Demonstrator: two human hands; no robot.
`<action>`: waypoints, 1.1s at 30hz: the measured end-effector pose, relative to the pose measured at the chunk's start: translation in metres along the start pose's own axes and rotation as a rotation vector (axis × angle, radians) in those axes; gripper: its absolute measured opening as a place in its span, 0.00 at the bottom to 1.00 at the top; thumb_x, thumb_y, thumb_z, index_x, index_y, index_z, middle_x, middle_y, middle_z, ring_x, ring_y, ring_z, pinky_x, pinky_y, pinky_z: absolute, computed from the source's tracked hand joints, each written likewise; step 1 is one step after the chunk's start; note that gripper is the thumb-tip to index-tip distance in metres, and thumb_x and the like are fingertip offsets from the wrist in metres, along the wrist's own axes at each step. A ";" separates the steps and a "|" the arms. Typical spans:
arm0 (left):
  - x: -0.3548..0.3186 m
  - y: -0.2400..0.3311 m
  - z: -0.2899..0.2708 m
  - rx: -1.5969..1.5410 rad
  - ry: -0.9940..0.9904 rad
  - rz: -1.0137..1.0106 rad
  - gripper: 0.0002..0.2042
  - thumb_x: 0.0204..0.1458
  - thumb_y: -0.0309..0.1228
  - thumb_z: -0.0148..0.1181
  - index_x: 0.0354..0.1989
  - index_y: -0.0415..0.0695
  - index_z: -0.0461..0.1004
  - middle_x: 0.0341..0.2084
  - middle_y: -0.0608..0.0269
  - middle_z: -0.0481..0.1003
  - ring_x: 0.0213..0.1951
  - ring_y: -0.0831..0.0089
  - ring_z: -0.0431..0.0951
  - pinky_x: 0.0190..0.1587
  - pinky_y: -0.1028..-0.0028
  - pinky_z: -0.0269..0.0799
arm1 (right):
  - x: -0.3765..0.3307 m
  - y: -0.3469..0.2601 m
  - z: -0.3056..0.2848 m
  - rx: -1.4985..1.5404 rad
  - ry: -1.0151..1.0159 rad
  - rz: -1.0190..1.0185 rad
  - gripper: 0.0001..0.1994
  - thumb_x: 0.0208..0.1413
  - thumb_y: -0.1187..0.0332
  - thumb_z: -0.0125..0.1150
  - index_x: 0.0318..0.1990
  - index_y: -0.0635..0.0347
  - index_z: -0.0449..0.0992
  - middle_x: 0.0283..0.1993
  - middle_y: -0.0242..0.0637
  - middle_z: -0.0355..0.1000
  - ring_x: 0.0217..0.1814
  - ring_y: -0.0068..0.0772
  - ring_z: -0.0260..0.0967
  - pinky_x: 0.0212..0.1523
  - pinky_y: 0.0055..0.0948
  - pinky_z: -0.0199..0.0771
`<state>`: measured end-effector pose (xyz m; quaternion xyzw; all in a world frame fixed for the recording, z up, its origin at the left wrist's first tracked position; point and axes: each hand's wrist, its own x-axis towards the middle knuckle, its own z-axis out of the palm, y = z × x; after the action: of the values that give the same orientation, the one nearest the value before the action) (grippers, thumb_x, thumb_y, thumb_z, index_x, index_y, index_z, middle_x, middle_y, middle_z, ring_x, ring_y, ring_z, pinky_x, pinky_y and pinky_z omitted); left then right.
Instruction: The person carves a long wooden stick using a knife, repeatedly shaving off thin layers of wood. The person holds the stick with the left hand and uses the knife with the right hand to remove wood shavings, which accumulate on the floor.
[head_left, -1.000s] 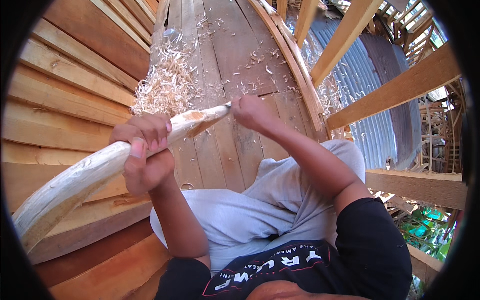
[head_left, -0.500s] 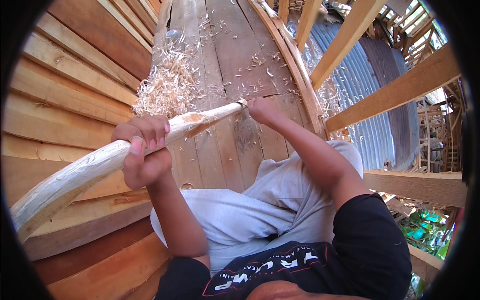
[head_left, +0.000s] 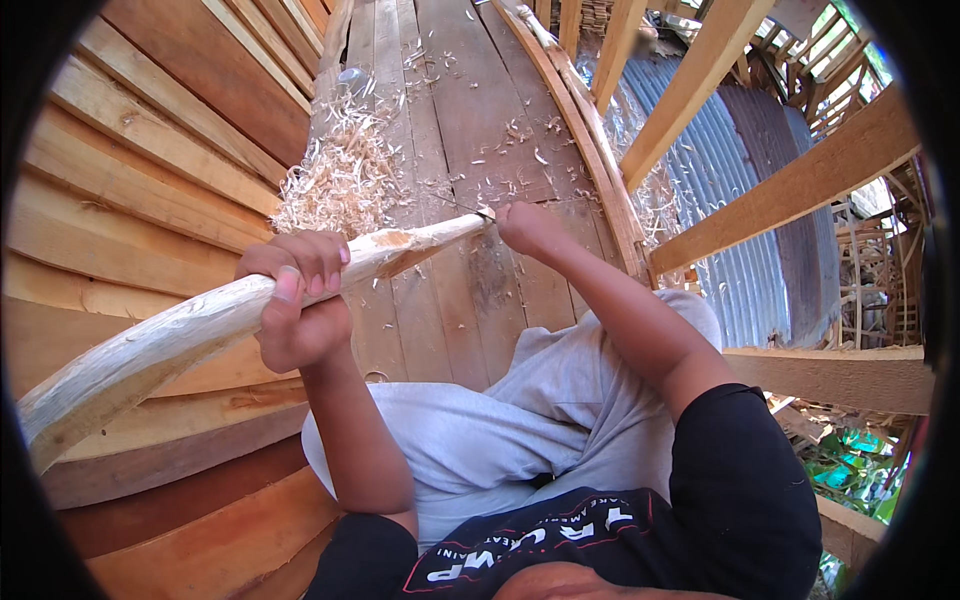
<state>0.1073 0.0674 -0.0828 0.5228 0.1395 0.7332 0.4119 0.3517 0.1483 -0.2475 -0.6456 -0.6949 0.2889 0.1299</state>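
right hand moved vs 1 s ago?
Yes. The right hand has slid away from the body along the wooden pole to its far tip, farther from the pile of shavings and nearer the curved plank edge.

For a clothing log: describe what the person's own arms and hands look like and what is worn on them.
Both the left hand and the right hand are bare: no gloves, and no rings or watch can be made out. The forearms are uncovered. A black short sleeve covers the right upper arm; the left sleeve is black too.
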 end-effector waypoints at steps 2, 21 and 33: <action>0.000 -0.001 0.006 0.019 0.018 0.003 0.05 0.45 0.30 0.48 0.24 0.44 0.60 0.16 0.63 0.60 0.20 0.72 0.60 0.31 0.67 0.62 | 0.003 0.000 0.004 -0.017 -0.002 0.088 0.23 0.59 0.61 0.35 0.35 0.70 0.76 0.40 0.58 0.74 0.43 0.60 0.72 0.47 0.51 0.70; 0.000 0.016 -0.021 0.051 0.162 -0.009 0.05 0.44 0.30 0.49 0.24 0.43 0.62 0.16 0.62 0.60 0.21 0.72 0.61 0.33 0.66 0.63 | -0.009 -0.056 -0.015 -0.046 -0.096 0.063 0.23 0.61 0.59 0.38 0.39 0.70 0.76 0.42 0.62 0.72 0.47 0.61 0.71 0.49 0.49 0.69; 0.001 0.016 -0.013 0.061 0.168 -0.008 0.05 0.43 0.29 0.49 0.22 0.44 0.60 0.15 0.63 0.60 0.21 0.72 0.60 0.33 0.67 0.62 | 0.000 -0.039 -0.016 0.321 -0.250 -0.003 0.26 0.63 0.51 0.43 0.40 0.69 0.77 0.35 0.53 0.76 0.41 0.47 0.75 0.45 0.41 0.69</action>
<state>0.0887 0.0615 -0.0770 0.4713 0.1980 0.7681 0.3856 0.3289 0.1518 -0.2126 -0.5749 -0.6514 0.4736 0.1443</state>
